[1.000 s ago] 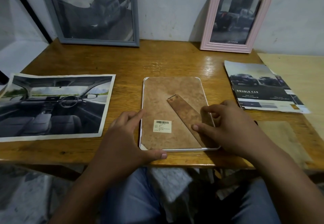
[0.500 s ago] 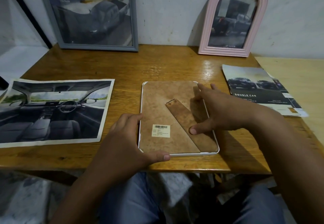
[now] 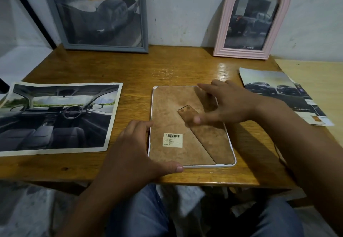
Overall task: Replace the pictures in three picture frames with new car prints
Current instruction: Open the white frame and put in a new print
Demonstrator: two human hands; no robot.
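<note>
A: In the head view, where is the frame that the person works on?

B: A white frame (image 3: 192, 166) lies face down in the middle of the wooden counter (image 3: 167, 66), close to the near edge. We see its brown backing board (image 3: 167, 110), with a brown stand flap (image 3: 202, 134) going diagonally toward the near right corner, and a barcode sticker (image 3: 172, 140) on the lower left part.

A: And the hands?

B: The left hand (image 3: 137, 149) holds the near left corner of the frame: its fingers are bent against the left edge and the thumb lies along the near edge. The right hand (image 3: 228, 106) is over the upper right part of the board with its fingers spread and quite straight, gripping nothing. The thumb is at the top of the stand flap. If the fingertips touch the board, I cannot tell.

A: What other things are on the counter?

B: On the left lies a large print of a car interior (image 3: 55, 118), flat, well apart from the frame. On the right lies a brochure with dark cars (image 3: 282, 92). At the back, two frames lean on the wall: a grey rectangular frame (image 3: 144, 14) on the left and a pink arched frame (image 3: 220, 38) on the right, both with a dark car picture inside.
</note>
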